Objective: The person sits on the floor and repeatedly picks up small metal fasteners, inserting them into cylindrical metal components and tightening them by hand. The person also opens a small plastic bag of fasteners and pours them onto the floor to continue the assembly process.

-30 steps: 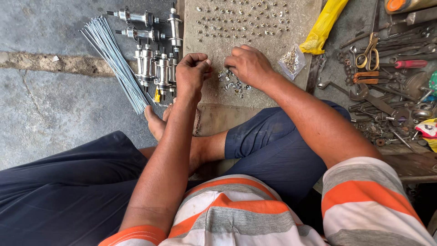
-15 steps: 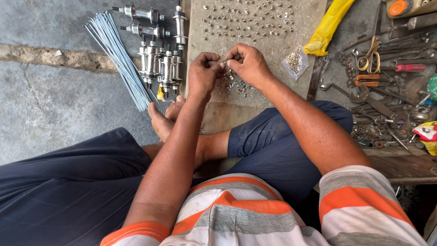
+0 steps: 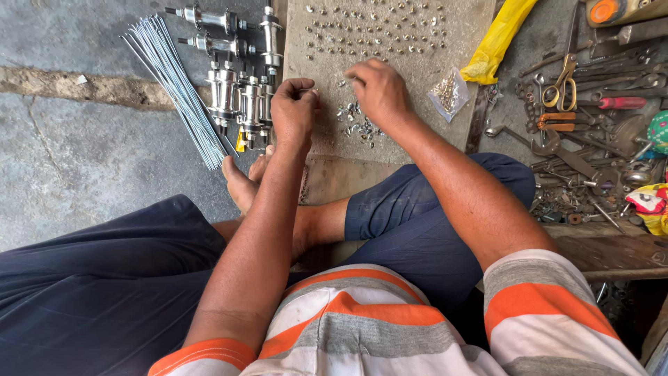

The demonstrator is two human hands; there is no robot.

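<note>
While the person sits cross-legged on the concrete floor (image 3: pixel 76 160), a flat board (image 3: pixel 390 42) lies ahead, dotted with rows of small metal nuts (image 3: pixel 376 28). Left of it lie a bundle of thin spokes (image 3: pixel 177 83) and a cluster of shiny wheel hubs (image 3: pixel 240 90). Right of it, tools (image 3: pixel 584 90) lie heaped. Over a loose pile of nuts (image 3: pixel 358 127), the left hand (image 3: pixel 293 111) pinches something too small to identify, fingers together. Just beside it, the right hand (image 3: pixel 379 94) rests fingertips down on the board, loosely curled.
</note>
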